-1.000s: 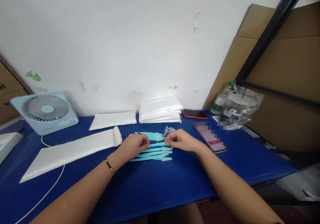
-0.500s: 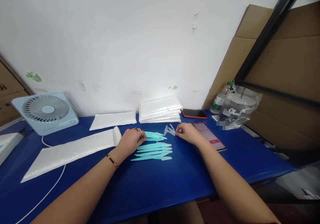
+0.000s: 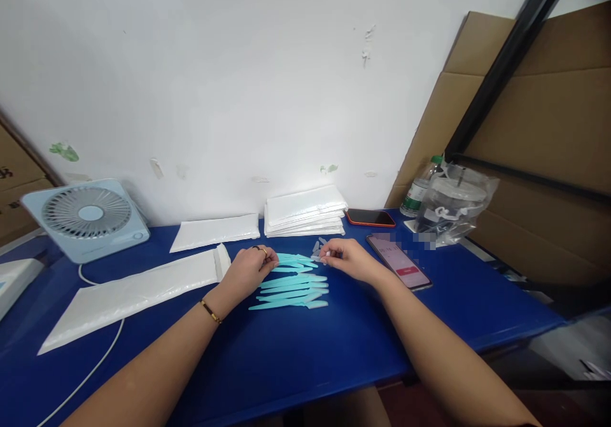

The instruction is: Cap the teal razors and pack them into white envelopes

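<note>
My left hand [image 3: 249, 268] is closed, thumb and fingers pinching the handle end of a turquoise eyebrow razor [image 3: 293, 260] in the upper bunch. Its fingers partly hide the handles there. My right hand [image 3: 351, 259] is closed in a pinch on a small translucent plastic cap [image 3: 326, 255], close to the blade ends of that bunch. A few more loose clear caps [image 3: 316, 247] lie just behind these fingertips. Nearer to me, several turquoise razors [image 3: 291, 293] lie roughly side by side on the blue table, their blade ends to the right.
White padded mailers [image 3: 305, 205] are stacked by the wall, with a single mailer [image 3: 214, 231] and a longer one [image 3: 138, 290] on the left. A pale blue fan [image 3: 90, 214] stands far left. On the right are two phones [image 3: 401, 265], a bottle [image 3: 417, 195] and a bagged cup [image 3: 453, 204].
My right hand has moved left from the loose caps toward the razors' blade ends, bringing a cap with it. My left hand stays almost in place at the razor handles.
</note>
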Demonstrator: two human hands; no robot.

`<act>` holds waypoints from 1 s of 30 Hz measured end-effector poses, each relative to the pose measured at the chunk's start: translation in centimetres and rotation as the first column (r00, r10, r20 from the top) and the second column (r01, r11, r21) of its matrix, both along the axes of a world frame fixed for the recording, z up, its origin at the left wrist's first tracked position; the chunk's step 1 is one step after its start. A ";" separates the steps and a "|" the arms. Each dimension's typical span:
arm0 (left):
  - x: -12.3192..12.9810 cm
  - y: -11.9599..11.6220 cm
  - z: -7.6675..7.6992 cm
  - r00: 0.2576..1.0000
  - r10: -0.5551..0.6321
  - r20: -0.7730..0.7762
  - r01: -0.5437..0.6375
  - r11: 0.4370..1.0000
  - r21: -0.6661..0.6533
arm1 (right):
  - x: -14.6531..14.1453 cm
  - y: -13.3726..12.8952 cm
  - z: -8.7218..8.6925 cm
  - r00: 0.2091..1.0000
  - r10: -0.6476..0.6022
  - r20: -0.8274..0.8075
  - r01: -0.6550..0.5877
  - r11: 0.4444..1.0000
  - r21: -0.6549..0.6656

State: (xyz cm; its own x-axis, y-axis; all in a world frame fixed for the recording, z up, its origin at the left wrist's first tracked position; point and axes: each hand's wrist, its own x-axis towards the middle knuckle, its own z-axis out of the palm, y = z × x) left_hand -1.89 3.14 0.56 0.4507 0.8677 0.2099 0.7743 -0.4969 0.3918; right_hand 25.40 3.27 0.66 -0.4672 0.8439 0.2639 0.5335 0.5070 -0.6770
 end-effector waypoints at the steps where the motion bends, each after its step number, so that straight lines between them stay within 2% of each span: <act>1: 0.0 0.0 0.0 1.000 -0.005 0.007 0.005 1.000 -0.002 | -0.1 0.0 0.0 1.000 0.003 0.003 -0.004 1.000 0.013; 7: 0.5 -0.2 0.0 0.999 -0.036 0.015 0.036 0.999 -0.016 | -1.0 -0.2 -0.3 0.999 0.047 0.013 -0.047 0.999 0.018; 12: 0.6 -0.6 0.2 0.990 -0.135 -0.033 0.131 0.987 -0.095 | -0.8 -0.4 -0.1 0.992 0.118 0.047 -0.117 0.993 -0.029; 17: -0.5 0.2 0.0 0.986 -0.120 -0.118 0.120 0.993 -0.007 | 1.2 0.8 -0.3 0.990 -0.028 0.135 0.006 0.987 0.159; 20: -0.9 0.8 -0.3 0.973 -0.140 -0.184 0.146 0.989 0.018 | 1.7 1.4 -0.8 0.970 -0.006 0.242 -0.038 0.983 0.178; 23: -0.8 0.8 -0.4 0.956 -0.151 -0.253 0.172 0.983 0.063 | 1.0 1.6 -1.2 0.936 0.009 0.353 -0.077 0.981 0.179; 27: 0.1 0.3 0.0 0.915 -0.118 -0.385 0.190 0.969 0.155 | -0.5 1.3 -1.5 0.850 -0.129 0.510 -0.020 0.961 0.276; 30: 0.5 0.0 0.0 0.898 -0.077 -0.434 0.177 0.964 0.196 | -1.0 1.1 -1.7 0.824 -0.187 0.535 -0.004 0.942 0.336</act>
State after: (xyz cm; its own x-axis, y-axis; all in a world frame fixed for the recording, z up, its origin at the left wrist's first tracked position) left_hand -1.40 3.19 0.60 0.6430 0.7492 0.1591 0.7651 -0.6377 -0.0892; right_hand 24.44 4.42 -1.04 -0.5379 0.8088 0.2379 0.8211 0.5665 -0.0693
